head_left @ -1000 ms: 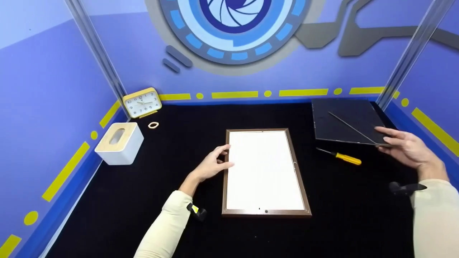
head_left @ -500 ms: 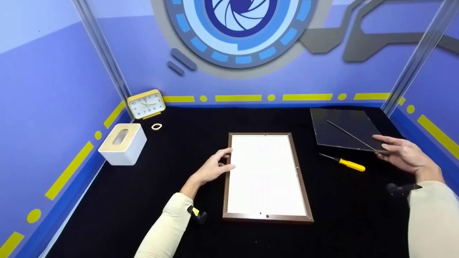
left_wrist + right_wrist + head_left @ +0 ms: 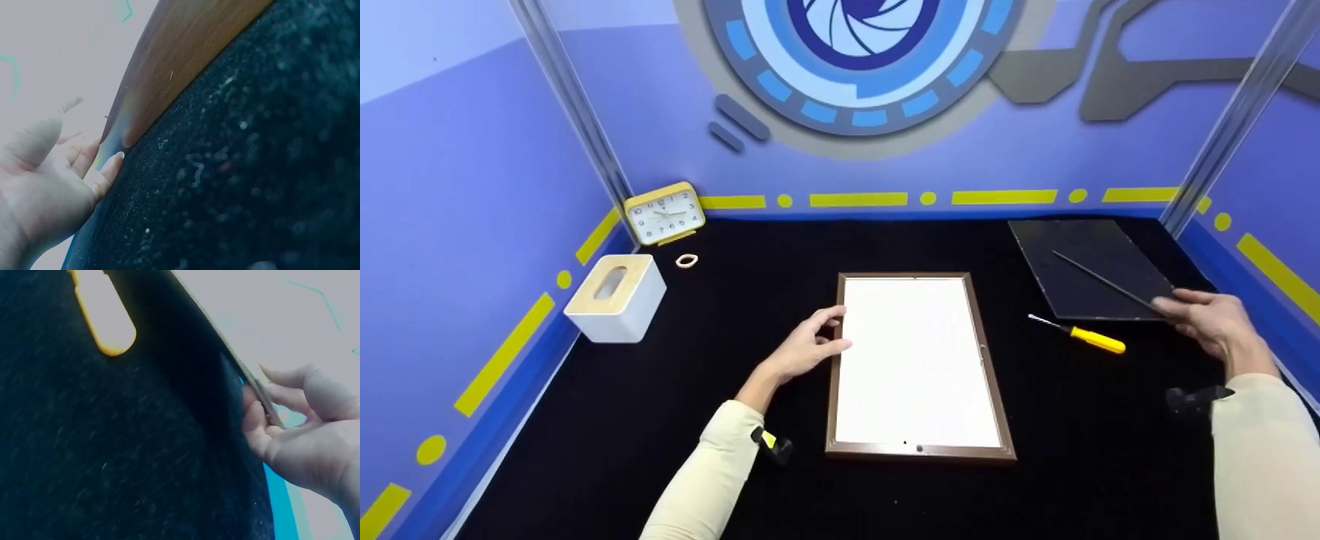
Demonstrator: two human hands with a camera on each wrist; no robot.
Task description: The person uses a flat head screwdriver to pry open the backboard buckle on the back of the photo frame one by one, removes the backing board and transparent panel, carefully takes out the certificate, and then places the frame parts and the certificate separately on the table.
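My left hand (image 3: 799, 349) grips the left side of a brown picture frame (image 3: 996, 405) that lies flat with a white sheet (image 3: 915, 360) inside it. Its thumb and index finger lie over the rim, and in the left wrist view other fingertips touch the frame's wooden outer side. My right hand (image 3: 1215, 322) pinches the near right corner of a black backing board (image 3: 1080, 289), whose thin strut (image 3: 1102, 281) runs slantwise across it. The right wrist view shows the thumb above the board's edge and fingers curled beneath. A yellow-handled screwdriver (image 3: 1099, 340) lies just in front of the board.
A yellow alarm clock (image 3: 666, 216) stands in the back left corner. In front of it are a small wooden ring (image 3: 687, 261) and a white tissue box (image 3: 619, 315) with a wooden top. Blue-purple walls (image 3: 780, 172) enclose the black tabletop (image 3: 720, 420).
The board's near edge has come down and toward me, and its outline has turned, with the right hand moving along. The left hand and the frame have stayed put.
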